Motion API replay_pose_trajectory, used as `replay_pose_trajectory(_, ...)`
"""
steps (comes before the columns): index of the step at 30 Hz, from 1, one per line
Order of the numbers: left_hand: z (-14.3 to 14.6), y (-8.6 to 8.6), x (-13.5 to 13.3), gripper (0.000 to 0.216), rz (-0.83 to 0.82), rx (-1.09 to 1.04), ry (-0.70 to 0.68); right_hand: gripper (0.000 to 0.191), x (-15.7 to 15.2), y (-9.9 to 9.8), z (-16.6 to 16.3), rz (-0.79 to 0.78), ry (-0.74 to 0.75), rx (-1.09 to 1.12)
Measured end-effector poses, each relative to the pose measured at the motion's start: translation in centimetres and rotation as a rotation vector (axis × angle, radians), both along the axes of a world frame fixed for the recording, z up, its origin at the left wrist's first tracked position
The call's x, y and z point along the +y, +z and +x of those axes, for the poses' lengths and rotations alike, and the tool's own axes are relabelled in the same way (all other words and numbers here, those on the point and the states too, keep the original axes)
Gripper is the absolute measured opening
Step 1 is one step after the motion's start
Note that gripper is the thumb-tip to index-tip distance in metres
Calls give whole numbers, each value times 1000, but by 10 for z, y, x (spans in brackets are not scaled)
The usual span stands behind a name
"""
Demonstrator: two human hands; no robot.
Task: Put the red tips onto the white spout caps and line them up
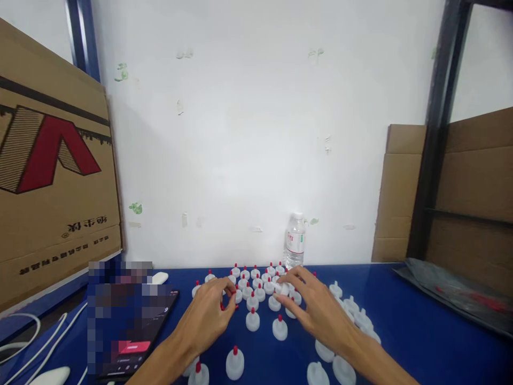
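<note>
Several white plastic caps with red tips [252, 319] stand upright on a blue table [420, 331]. My left hand [210, 315] hovers over them at centre left, its fingertips pinching small red tips at about the cluster's left edge. My right hand [312, 307] reaches in from the right, thumb and fingers closed on a white cap [281, 289] above the cluster. More white caps without red tips [356, 315] lie to the right of my right forearm.
A clear water bottle [295, 240] stands by the white wall behind the caps. A phone [136, 337] lies at left, with white cables [36, 342] beside it. Cardboard boxes [48, 176] flank both sides; a dark plastic bag [452, 291] lies at right.
</note>
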State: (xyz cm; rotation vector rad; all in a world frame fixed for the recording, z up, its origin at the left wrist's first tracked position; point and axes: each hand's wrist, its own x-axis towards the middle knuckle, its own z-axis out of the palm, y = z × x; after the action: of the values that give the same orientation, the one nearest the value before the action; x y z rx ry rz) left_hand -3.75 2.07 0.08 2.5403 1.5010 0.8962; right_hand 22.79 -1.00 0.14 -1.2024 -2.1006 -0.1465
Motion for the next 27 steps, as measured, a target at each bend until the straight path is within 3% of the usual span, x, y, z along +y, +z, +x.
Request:
replay_pose_trajectory(3,4,3,-4,20,28,-92,-32,25,-4,-7,-9,13,51,8)
replay_pose_trajectory(7,10,3,-8,30,25,-230,-177,31,-5,-18,-17,60,88,-2)
replay_pose_trajectory(18,25,-5,-16,15,-262,-457,-205,34,-15,-14,-22,92,216,-3)
replay_pose_trajectory(22,22,-9,-15,15,-119,-351,-254,34,-20,-12,-26,117,249,38)
replay_pose_trajectory(27,19,-7,-20,36,94,-159,-442,33,-25,-12,-30,151,232,90)
